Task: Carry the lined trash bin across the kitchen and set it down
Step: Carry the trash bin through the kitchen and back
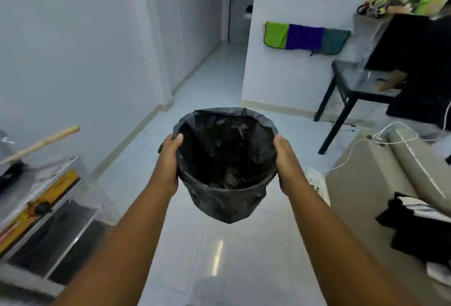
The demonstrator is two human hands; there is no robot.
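The trash bin [225, 166] is hanging in mid-air above the floor [210, 257]. The left hand [168, 159] and right hand [284, 161] are gripping its opposite rim sides. Judged light and stiff; the liner [219, 120] is likely slippery, so grasping the rim is advisable.

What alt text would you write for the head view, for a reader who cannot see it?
Two bare arms hold a trash bin lined with a black bag above a glossy pale floor, left hand and right hand gripping opposite sides of the rim. Colourful cloths hang on the wall ahead.
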